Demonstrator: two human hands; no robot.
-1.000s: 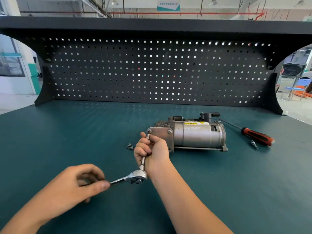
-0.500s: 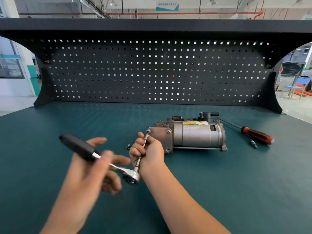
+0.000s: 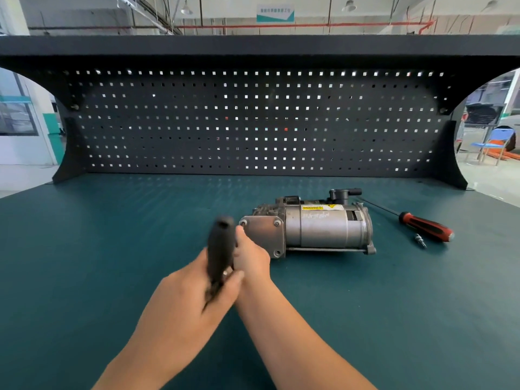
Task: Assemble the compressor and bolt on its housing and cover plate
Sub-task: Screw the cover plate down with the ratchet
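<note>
Squarely at the middle of the green worktop (image 3: 84, 249) lies the compressor (image 3: 323, 229), its yellow label (image 3: 312, 207) reading "WARNING" beside a hazard triangle; the handwriting scrawled on the metal drum below it cannot be read. Its long axis runs left to right across the worktop, with the square cover plate (image 3: 263, 236) at the left end, turned toward the person, and the round motor end pointing right. A black fitting (image 3: 344, 194) stands up from the top near that far end. Bolt heads (image 3: 277, 223) show at three corners of the plate; the fourth corner is hidden behind the right hand (image 3: 250, 257). That hand's fingers are curled into a fist just beside the plate's upper-left bolt, and whether they hold anything cannot be told. The left hand (image 3: 191, 291) grips the black handle of a ratchet wrench (image 3: 221, 249), which stands blurred and nearly upright, screening the right hand's fingers. Right of the compressor and apart from it lies a screwdriver (image 3: 425, 228) with a red-and-black handle, its shaft pointing back toward the compressor's top. A small metal fastener (image 3: 420, 241) lies just in front of the handle. A black pegboard (image 3: 253, 122) walls the back of the worktop. Overhead hangs a teal-and-white sign (image 3: 275, 12) whose writing is too small to read, and a blue chair (image 3: 498, 139) stands beyond the right edge.
</note>
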